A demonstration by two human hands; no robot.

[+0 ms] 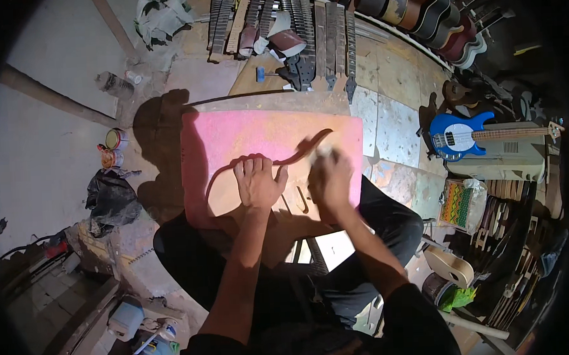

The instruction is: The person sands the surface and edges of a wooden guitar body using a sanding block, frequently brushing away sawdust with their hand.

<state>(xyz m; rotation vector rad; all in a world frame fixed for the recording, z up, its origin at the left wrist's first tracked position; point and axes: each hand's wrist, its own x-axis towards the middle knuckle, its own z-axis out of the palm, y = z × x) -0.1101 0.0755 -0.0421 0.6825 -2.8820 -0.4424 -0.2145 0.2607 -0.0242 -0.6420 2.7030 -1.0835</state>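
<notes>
The person's left hand (257, 182) lies palm down on a pale, curvy-edged wooden piece (295, 176), its fingers stretched out side by side, the thumb held away toward the right hand and the fingertips reaching the piece's dark upper edge. The right hand (331, 175) is over the right part of the same piece, knuckles up and fingers curled. It is blurred, and something whitish shows at its fingertips; whether the hand is pinching that or only pressing on the wood cannot be told. Between the two hands, just below the left thumb, the wood bears a narrow dark slot-like mark and a hooked one (303, 201).

The wooden piece lies on a pink board (232, 132), which shows beyond both hands and to the left of the left hand. Beyond the board, ahead of the hands, fretted necks (300, 24) lie side by side on the floor. Well to the left of the left hand stand two cans (113, 139), with a crumpled black bag (112, 201) nearer the person. Well to the right of the right hand lies a blue bass guitar (462, 135), its neck pointing away from that hand
</notes>
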